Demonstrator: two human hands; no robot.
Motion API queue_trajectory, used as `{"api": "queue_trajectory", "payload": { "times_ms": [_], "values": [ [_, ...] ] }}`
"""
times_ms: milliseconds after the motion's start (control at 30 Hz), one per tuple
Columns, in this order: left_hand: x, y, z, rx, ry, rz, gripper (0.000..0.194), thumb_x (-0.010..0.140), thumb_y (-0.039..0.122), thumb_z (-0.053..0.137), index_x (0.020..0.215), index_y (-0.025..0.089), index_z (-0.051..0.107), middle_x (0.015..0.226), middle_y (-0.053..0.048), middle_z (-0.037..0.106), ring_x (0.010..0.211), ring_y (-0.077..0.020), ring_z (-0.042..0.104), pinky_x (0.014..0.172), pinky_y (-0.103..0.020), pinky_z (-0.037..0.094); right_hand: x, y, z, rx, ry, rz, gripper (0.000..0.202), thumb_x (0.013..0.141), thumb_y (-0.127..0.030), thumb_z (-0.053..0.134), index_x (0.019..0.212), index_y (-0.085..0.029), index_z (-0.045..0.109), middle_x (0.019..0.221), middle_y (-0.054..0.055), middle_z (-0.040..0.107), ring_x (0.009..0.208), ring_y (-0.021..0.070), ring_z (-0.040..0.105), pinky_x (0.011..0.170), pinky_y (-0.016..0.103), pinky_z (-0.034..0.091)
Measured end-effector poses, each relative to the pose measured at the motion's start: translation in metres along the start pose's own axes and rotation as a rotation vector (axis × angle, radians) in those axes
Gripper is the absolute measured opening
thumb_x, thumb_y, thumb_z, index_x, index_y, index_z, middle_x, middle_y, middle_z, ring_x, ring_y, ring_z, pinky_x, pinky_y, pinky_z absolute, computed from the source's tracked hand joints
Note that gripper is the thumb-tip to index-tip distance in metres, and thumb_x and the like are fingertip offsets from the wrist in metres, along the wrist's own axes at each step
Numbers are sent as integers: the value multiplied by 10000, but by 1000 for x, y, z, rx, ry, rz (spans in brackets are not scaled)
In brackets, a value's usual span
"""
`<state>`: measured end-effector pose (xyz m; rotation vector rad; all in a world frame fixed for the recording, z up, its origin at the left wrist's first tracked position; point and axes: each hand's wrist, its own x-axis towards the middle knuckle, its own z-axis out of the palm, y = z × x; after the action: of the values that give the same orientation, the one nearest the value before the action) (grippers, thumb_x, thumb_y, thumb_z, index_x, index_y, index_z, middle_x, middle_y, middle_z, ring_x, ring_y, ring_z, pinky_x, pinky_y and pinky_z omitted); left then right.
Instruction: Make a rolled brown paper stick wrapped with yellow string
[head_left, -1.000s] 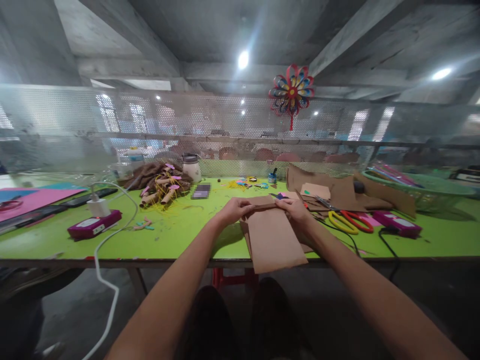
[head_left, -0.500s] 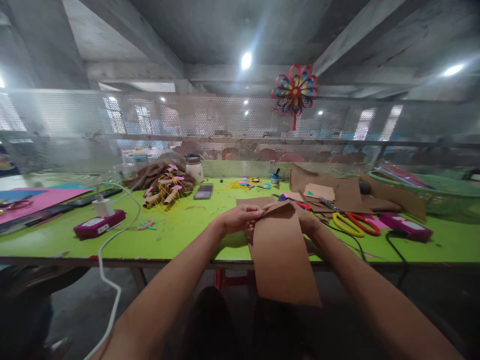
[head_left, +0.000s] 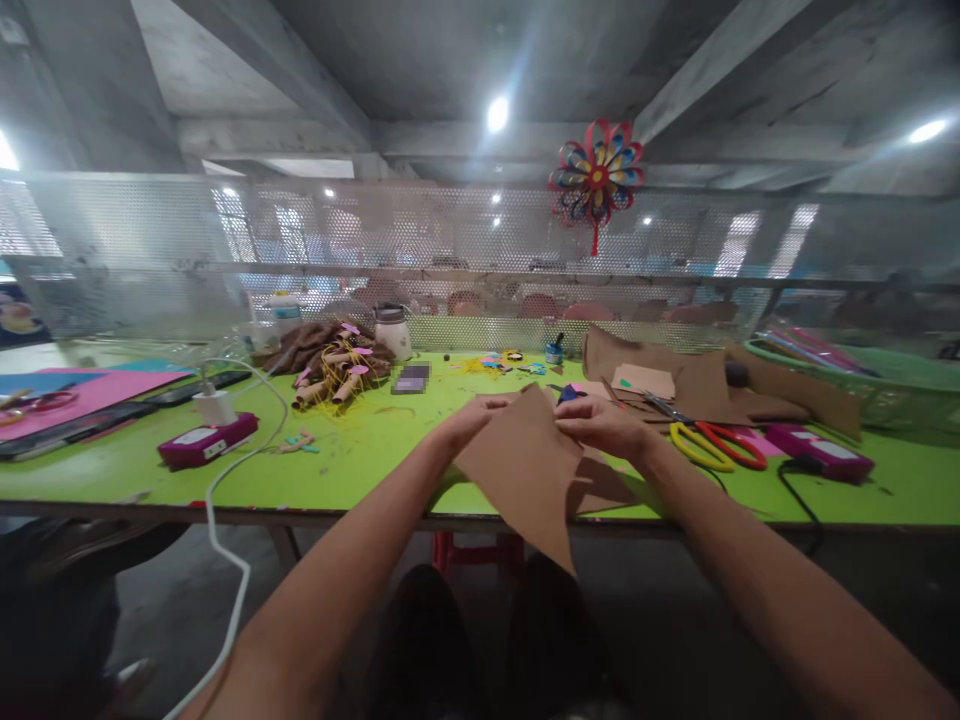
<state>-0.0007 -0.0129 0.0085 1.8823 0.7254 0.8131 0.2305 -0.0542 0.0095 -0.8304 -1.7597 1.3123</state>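
A sheet of plain brown kraft paper (head_left: 525,460) hangs over the front edge of the green table, one corner up between my hands and another pointing down. My left hand (head_left: 474,420) grips its upper left edge, the fingers partly hidden behind the sheet. With thumb and fingers pinched, my right hand (head_left: 604,425) holds the right edge near the top. Beneath it, a second brown sheet (head_left: 604,485) lies on the table. Just beyond my right hand is a small dark blue item (head_left: 570,393), partly covered.
Scissors with yellow and red handles (head_left: 705,445) lie right of my right hand, near a purple power strip (head_left: 821,452). Brown paper pieces (head_left: 690,375) and a green basket (head_left: 900,390) are behind. Left are paper rolls with yellow string (head_left: 341,375), another purple strip (head_left: 208,442) and a white cable (head_left: 214,520).
The brown paper has turned from a long strip hanging down into a diagonal position, corner up. My right hand has come out from behind it to the right edge.
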Motion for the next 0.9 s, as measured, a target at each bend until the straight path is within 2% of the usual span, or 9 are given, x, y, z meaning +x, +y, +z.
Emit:
{"api": "queue_trajectory", "payload": {
  "times_ms": [100,167,233,300,400,500,700,900],
  "values": [
    [6,-4,-5,-115,47,-22,487,790,553,529,918,95,632,862,-112,648,722,-140,586,655,-264,452,2,-7,-14,-257,-136,55,266,703,-346,692,896,-167,731,743,29,675,613,107,542,590,231,420],
    [8,-6,-2,-122,75,-45,472,780,556,534,869,105,639,825,-105,645,700,-133,577,647,-257,447,5,-9,-21,-412,-214,76,227,703,-336,684,847,-171,742,685,8,662,582,100,520,562,221,399],
    [8,-8,5,16,92,-49,412,774,511,560,796,111,651,758,-85,641,664,-132,558,623,-250,429,11,-5,-24,-526,-250,86,200,684,-327,688,797,-174,751,667,4,666,567,109,523,540,221,391],
    [8,-8,13,250,74,-19,337,781,436,569,745,116,669,678,-58,630,623,-132,533,592,-244,400,18,3,-25,-617,-261,68,189,670,-316,686,782,-182,757,679,3,681,575,125,545,536,225,396],
    [6,-8,21,491,-14,50,274,796,347,545,810,127,708,664,-36,642,613,-132,525,580,-237,373,27,17,-21,-711,-249,-13,216,711,-320,636,842,-197,755,723,-4,698,629,148,579,579,232,419],
    [5,-9,21,605,-76,83,255,791,295,539,888,141,718,749,-33,676,657,-133,548,594,-226,375,29,24,-13,-793,-212,-71,259,771,-326,569,898,-177,738,809,18,712,723,170,602,647,242,435],
    [11,-16,19,718,-84,76,205,765,258,579,864,135,710,780,-45,686,682,-139,561,610,-225,383,21,22,1,-1003,-127,-106,279,821,-339,530,876,-139,716,809,68,696,715,172,584,651,250,420],
    [14,-18,19,743,-114,97,175,756,240,587,831,127,698,768,-48,675,678,-140,555,616,-225,388,17,24,7,-1115,-67,-189,198,828,-255,548,846,-139,707,790,74,654,683,151,556,624,240,395]
  ]
}}
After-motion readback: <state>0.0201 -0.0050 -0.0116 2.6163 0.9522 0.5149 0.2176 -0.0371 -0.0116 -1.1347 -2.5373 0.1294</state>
